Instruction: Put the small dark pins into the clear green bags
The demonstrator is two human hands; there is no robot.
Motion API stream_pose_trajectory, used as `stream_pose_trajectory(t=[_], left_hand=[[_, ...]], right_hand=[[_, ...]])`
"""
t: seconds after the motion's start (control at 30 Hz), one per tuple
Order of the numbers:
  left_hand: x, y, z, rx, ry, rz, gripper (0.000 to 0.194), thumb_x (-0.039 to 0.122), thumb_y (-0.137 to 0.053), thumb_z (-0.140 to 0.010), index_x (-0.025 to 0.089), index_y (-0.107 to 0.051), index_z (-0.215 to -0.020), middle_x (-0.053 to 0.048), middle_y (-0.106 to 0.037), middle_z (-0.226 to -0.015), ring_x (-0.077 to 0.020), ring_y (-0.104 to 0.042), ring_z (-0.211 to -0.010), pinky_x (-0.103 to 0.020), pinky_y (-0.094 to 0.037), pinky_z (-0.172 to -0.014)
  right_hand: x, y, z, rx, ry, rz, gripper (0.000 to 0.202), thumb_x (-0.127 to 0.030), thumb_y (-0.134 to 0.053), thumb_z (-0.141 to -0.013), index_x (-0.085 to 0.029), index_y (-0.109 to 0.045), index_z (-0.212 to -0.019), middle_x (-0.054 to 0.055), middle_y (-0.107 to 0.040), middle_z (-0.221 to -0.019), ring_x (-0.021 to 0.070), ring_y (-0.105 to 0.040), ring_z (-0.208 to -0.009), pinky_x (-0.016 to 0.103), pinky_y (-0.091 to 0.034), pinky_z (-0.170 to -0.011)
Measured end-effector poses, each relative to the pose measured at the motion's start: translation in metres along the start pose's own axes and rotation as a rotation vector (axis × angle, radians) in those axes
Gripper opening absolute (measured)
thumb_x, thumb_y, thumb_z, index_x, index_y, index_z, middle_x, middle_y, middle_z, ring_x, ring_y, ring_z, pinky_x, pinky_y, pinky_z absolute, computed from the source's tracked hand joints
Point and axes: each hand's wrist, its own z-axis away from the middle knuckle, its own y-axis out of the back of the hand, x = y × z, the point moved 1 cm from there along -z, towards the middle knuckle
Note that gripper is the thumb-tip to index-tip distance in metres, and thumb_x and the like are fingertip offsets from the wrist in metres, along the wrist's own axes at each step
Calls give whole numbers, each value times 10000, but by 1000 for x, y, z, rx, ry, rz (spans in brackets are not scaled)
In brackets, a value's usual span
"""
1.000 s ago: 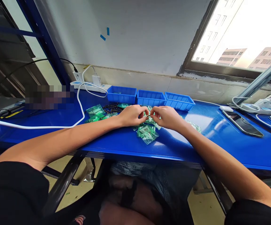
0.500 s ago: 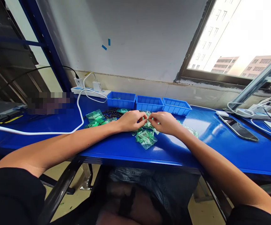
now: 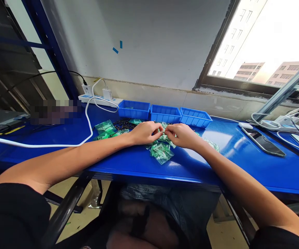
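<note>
My left hand point(image 3: 147, 133) and my right hand point(image 3: 179, 135) meet fingertip to fingertip above the bench, both with fingers pinched. Something small and thin sits between the fingertips, too tiny to name. Beneath and in front of them lie small clear plastic packets with green and white print point(image 3: 162, 152). More green packets point(image 3: 105, 128) are spread left of my left hand, beside a pile of small black rod-like parts point(image 3: 123, 123). Another packet point(image 3: 212, 144) rests partly behind my right forearm.
Three blue bins point(image 3: 165, 114) stand in a row along the wall. A white power strip point(image 3: 99, 100) with chargers lies back left, and a white cable point(image 3: 87, 128) crosses the left side. A phone point(image 3: 263, 141) lies at right on the blue bench point(image 3: 242, 166).
My hands stay pinched together in nearly the same place. The right fingertips have shifted very slightly to the right, and the camera view has moved a little.
</note>
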Motion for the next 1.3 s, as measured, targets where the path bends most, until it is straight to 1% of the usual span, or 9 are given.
stream_pose_trajectory(t=[0.13, 0.33, 0.47, 0.6, 0.83, 1.03, 1.13, 1.2, 1.3], left_hand=[[1, 0, 0, -6, -23, -4, 190, 260, -479, -838, 160, -615, -925, -24, -653, -717, -156, -578, -665, -249, -391, -612], [0, -1, -1, -7, -42, -12, 184, 259, -485, -837, 156, -622, -905, -33, -655, -728, -164, -586, -697, -254, -403, -637], [-1, -1, -1, 6, -4, -2, 192, 272, -488, -838, 157, -621, -917, -31, -647, -731, -153, -570, -649, -250, -394, -607], [-1, -1, 0, 25, 20, -8, 201, 290, -487, -842, 160, -621, -917, -31, -643, -728, -162, -574, -665, -254, -390, -604], [-1, -1, -1, 26, 30, 3, 202, 292, -480, -848, 164, -617, -922, -31, -648, -739, -161, -582, -684, -252, -398, -615], [-1, -2, -1, 12, 36, 1, 220, 304, -465, -846, 160, -614, -921, -28, -653, -740, -161, -579, -678, -254, -400, -605], [0, -2, -1, -10, 60, -11, 237, 304, -465, -834, 153, -610, -945, -35, -656, -786, -161, -582, -692, -254, -410, -616], [1, 4, -2, -13, 69, -41, 272, 324, -458, -832, 152, -604, -984, -46, -658, -841, -172, -593, -748, -261, -423, -652], [-5, 25, -4, -13, 102, -157, 311, 346, -435, -835, 170, -599, -1033, -54, -660, -923, -201, -599, -865, -280, -424, -717]], right_hand=[[1, -1, 0, -4, 32, -12, 215, -182, -404, -832, -164, -544, -670, 23, -561, -618, 115, -445, -567, 240, -262, -563], [2, -5, -1, -12, 17, 39, 203, -193, -427, -825, -155, -583, -702, 46, -598, -661, 130, -488, -600, 244, -260, -557], [0, -2, -1, 15, -38, 37, 232, -203, -421, -837, -147, -645, -813, 59, -633, -696, 145, -534, -637, 244, -288, -572], [-2, 1, 0, 50, -52, -4, 236, -214, -469, -811, -152, -670, -918, 60, -649, -725, 161, -567, -678, 242, -320, -593], [-1, 1, 1, 135, -29, -15, 220, -223, -465, -828, -168, -674, -870, 47, -637, -677, 152, -560, -655, 241, -329, -598], [3, 1, -1, 191, -7, -38, 217, -219, -460, -805, -172, -671, -806, 39, -638, -653, 146, -558, -628, 237, -327, -579], [19, 4, -3, 233, -113, -59, 208, -221, -470, -781, -179, -673, -789, 30, -646, -659, 144, -563, -613, 236, -332, -570], [39, 8, -3, 280, -280, -30, 209, -234, -483, -773, -175, -682, -795, 28, -634, -624, 155, -558, -588, 248, -332, -562], [72, 13, 3, 346, -552, 31, 219, -214, -491, -754, -172, -697, -817, 49, -651, -664, 186, -586, -640, 262, -351, -571]])
